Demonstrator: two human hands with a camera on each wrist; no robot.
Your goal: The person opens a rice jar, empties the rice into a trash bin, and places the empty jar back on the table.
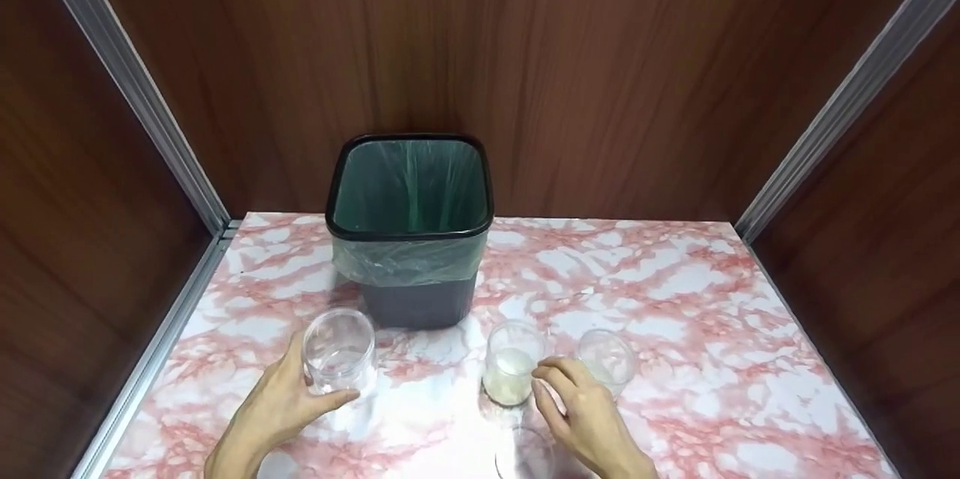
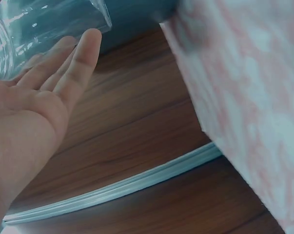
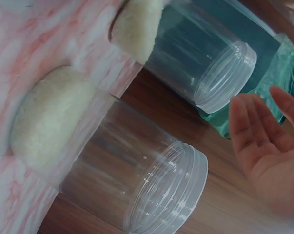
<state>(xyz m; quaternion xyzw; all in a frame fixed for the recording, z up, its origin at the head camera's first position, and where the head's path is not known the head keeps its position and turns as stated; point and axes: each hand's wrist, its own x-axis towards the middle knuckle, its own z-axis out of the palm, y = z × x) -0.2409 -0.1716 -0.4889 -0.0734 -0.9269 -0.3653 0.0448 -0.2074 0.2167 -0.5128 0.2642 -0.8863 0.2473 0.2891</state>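
My left hand point(image 1: 279, 393) holds a clear plastic jar point(image 1: 339, 344) with nothing visible inside, thumb at its near side and fingers along its far-left side. In the left wrist view the fingers point(image 2: 78, 68) lie along the jar wall, and the jar's base seems apart from the table. My right hand point(image 1: 581, 411) has loosely bent fingers and holds nothing. It hovers between two more clear jars, the middle jar point(image 1: 514, 359) and the right jar point(image 1: 606, 359). Both contain pale grains like rice point(image 3: 49, 122). Its fingertips are near the middle jar's rim point(image 3: 229, 80).
A dark bin point(image 1: 418, 302) with a green-tinted plastic liner point(image 1: 412, 257) stands at the back, left of centre. A clear round disc, perhaps a lid point(image 1: 523, 455), lies at the front. The marbled table point(image 1: 712, 359) is enclosed by brown wood-look walls point(image 1: 600, 73).
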